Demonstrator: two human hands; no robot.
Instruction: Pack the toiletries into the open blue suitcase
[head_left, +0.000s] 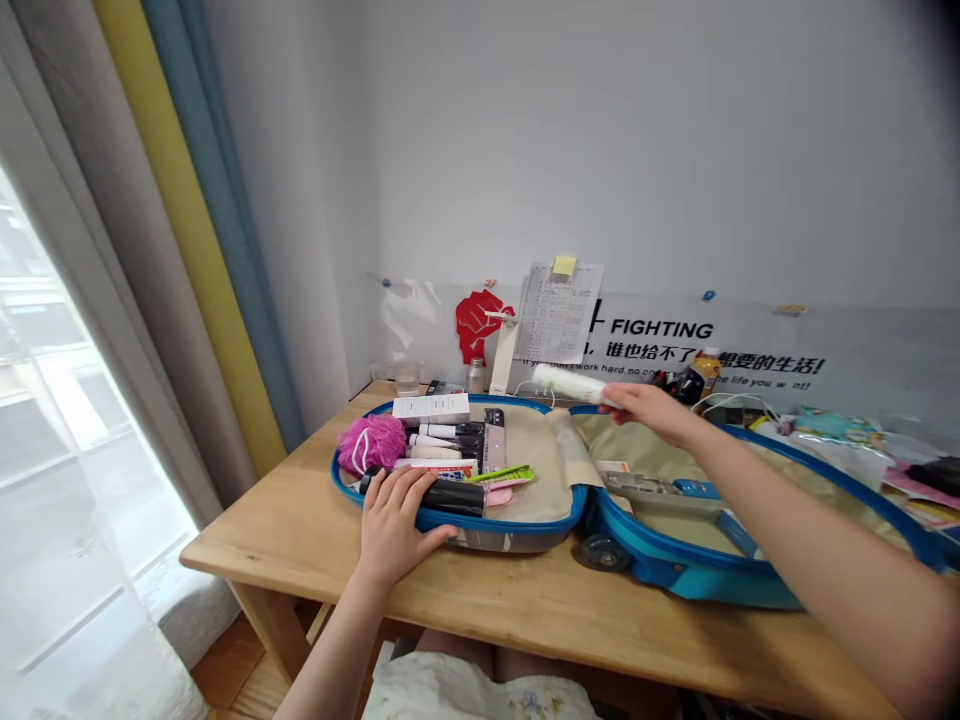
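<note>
An open blue suitcase (517,525) lies spread on the wooden table. Above its hinge, my right hand (645,408) is closed round one end of a white tube-shaped thing (571,384), whose exact kind is blurred. My left hand (401,515) lies over the left half's front rim, fingers spread on a black cylinder (457,496), thumb outside. That half also holds a purple bath puff (373,443), a white box (431,408), several white-and-black tubes (446,430), a toothpaste box (442,467) and a green packet (511,475).
The suitcase's right half holds a clear-and-blue item (660,486). Behind stand a glass cup (406,377), a small jar (475,375), a white lamp (503,355) and an orange-labelled bottle (705,375). Packets (840,430) pile up at right. Curtains (187,200) hang left.
</note>
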